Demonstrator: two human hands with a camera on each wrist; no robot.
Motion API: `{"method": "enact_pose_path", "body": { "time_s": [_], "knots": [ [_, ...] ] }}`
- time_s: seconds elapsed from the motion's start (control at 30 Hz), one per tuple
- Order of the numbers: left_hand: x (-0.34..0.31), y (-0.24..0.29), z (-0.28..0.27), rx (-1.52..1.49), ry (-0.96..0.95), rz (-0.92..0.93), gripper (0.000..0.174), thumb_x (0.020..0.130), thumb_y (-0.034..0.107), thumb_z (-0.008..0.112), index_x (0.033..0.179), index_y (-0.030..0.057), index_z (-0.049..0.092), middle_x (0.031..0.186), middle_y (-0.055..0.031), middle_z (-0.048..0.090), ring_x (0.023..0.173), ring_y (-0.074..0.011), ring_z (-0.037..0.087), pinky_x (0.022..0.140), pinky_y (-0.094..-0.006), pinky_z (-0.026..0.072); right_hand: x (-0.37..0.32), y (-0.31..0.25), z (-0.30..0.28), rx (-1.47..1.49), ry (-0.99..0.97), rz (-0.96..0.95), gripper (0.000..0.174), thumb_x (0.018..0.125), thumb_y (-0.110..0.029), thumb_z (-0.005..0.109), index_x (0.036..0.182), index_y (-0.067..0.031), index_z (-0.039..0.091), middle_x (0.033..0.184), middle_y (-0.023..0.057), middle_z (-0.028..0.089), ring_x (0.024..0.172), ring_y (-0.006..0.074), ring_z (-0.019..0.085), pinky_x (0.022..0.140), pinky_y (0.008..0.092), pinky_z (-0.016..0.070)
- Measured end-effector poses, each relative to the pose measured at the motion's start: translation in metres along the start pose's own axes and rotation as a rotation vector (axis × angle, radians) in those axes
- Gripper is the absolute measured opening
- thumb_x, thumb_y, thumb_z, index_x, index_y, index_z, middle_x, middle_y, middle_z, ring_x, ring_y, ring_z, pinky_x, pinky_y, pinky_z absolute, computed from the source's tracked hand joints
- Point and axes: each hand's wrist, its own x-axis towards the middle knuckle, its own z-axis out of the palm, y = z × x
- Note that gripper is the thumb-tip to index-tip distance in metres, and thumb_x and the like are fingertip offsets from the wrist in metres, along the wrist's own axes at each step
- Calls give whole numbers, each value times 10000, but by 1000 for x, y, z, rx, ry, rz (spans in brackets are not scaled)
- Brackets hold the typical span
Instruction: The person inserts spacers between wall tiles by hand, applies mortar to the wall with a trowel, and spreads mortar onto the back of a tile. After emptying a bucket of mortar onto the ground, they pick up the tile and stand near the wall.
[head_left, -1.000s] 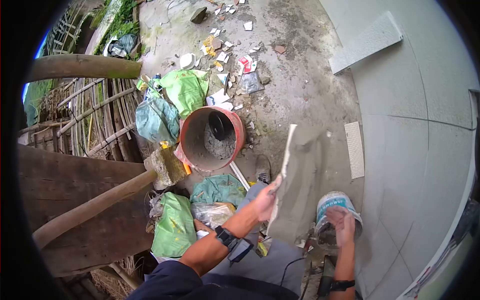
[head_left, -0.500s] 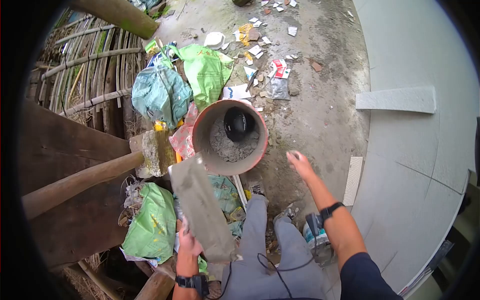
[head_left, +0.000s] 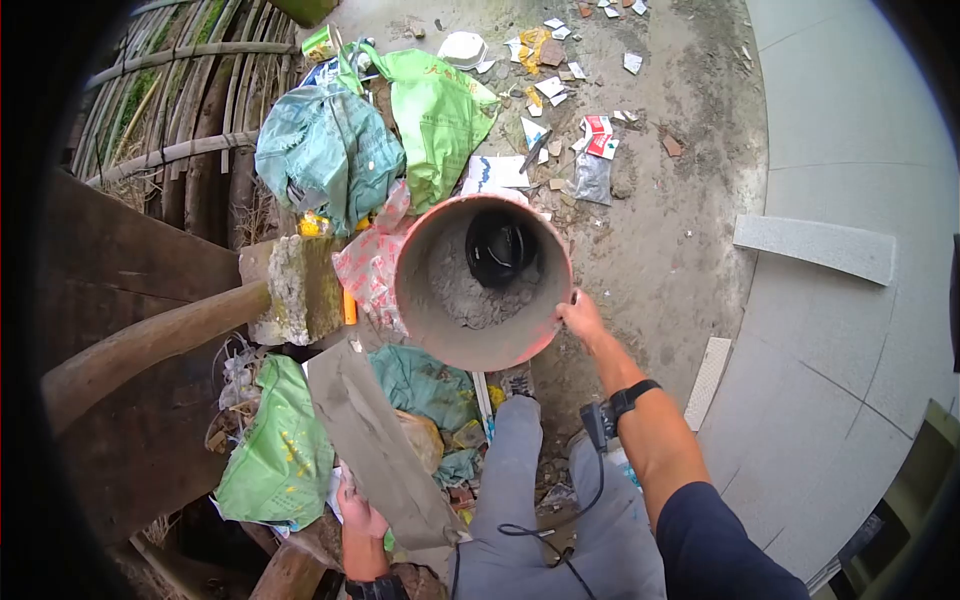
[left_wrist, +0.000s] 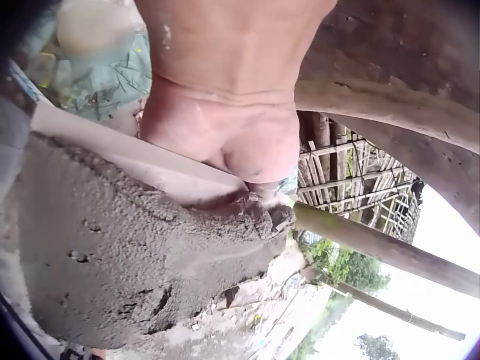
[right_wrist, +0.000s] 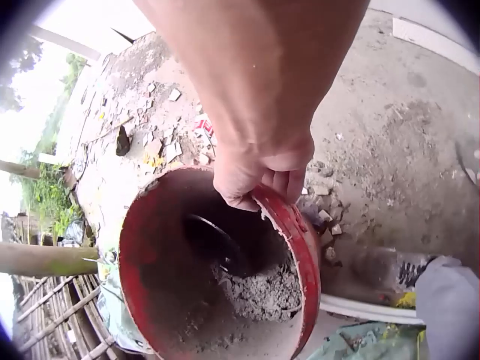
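A long tile strip [head_left: 375, 440] coated with grey mortar slants at the lower left of the head view. The left hand [head_left: 360, 510] grips its outer long edge; in the left wrist view that hand [left_wrist: 221, 135] curls over the tile's edge, above the thick mortar [left_wrist: 135, 247]. The right hand [head_left: 583, 318] pinches the right rim of a red bucket [head_left: 420, 330]. In the right wrist view the fingers of the right hand [right_wrist: 262, 172] curl over the bucket's rim [right_wrist: 304, 255]. Grey mortar [head_left: 480, 305] and a black round object [head_left: 500, 248] lie inside the bucket.
Green bags [head_left: 435, 120] and a teal sack [head_left: 330, 150] lie beyond the bucket. A wooden pole [head_left: 160, 340] meets a mortar-crusted block [head_left: 300, 290] at the left. Loose tile strips [head_left: 815, 245] rest at the right, near large grey tiles. Broken shards are scattered on the ground ahead.
The left hand has carried the coated tile from the right side over to the lower left. The right hand has moved from beside the white pail to the red bucket and taken hold of its rim.
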Motion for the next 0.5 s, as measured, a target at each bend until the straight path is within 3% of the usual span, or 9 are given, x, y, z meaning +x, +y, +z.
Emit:
{"method": "enact_pose_path", "body": {
  "time_s": [0.03,0.1,0.13,0.17,0.27,0.4,0.47,0.5],
  "knots": [
    [-3,-1,3,-2,-22,-5,493,1037,415,382,1396,93,483,1358,-77,565,1205,-293,553,1042,-459,433,-4,12,9,-18,74,-63,427,691,-132,666,1079,36,605,956,174,677,841,274,657,775,377,511],
    [-11,-4,7,10,-57,-18,491,1037,412,381,1394,91,486,1363,-78,562,1210,-291,550,1041,-455,435,-55,-27,17,-36,82,2,354,699,-131,666,1005,24,576,897,132,651,815,222,640,742,370,519],
    [-15,-5,3,45,-73,-17,501,1038,413,387,1413,89,456,1381,-83,545,1238,-300,526,1057,-470,415,-74,-35,21,-90,126,6,364,688,-169,675,985,15,570,884,152,647,823,267,648,756,395,518],
    [-16,-6,4,80,-99,-26,513,1038,413,393,1432,86,426,1399,-88,529,1267,-309,503,1073,-485,396,-93,-45,20,-108,165,45,389,678,-237,690,962,3,576,914,215,661,889,365,662,816,449,510],
    [-26,-13,42,96,-231,-77,525,1037,426,385,1425,76,434,1403,-102,525,1258,-313,511,1073,-480,397,-128,-32,0,-166,288,131,503,682,-293,695,1071,6,584,1006,251,664,975,416,647,879,469,495],
    [-25,-21,68,158,-222,-167,549,1036,448,371,1429,69,430,1415,-118,513,1247,-307,522,1069,-468,406,-208,-8,-86,9,329,235,448,675,-253,690,1027,14,618,903,190,687,870,346,680,812,420,524],
    [-15,-24,73,112,-408,-212,558,1033,452,381,1437,68,419,1415,-113,513,1258,-303,513,1070,-467,403,-250,17,-119,250,396,259,361,660,-169,685,937,50,606,810,132,662,799,256,665,749,387,529],
    [-16,-20,87,107,-397,-198,558,1033,452,381,1437,68,419,1415,-113,513,1258,-303,513,1070,-467,403,-287,-13,-142,203,366,313,410,674,-182,706,971,75,587,854,146,652,833,250,657,765,383,527]
  ]
}}
